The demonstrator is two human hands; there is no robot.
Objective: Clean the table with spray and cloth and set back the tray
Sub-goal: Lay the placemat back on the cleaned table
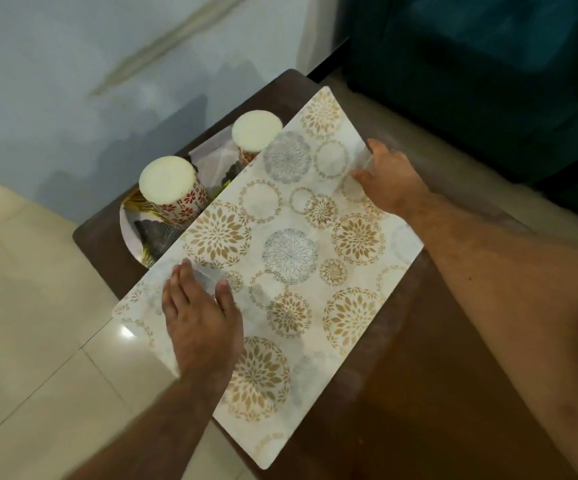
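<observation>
Both hands, left hand (197, 306) and right hand (389, 181), lie flat with fingers spread on the mat (291, 244) (diagonal on the desk (419, 393)); the tray (131, 233) waits beyond the left hand, so squaring the mat probably comes next.

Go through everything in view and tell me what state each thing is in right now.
Patterned mat: flat, skewed on the table, near corners overhanging.
Left hand: flat on the mat.
Right hand: on the mat's far edge; grip unclear.
Two candles: upright, unlit.
Tray: partly under the mat.
Table: mostly covered.
</observation>
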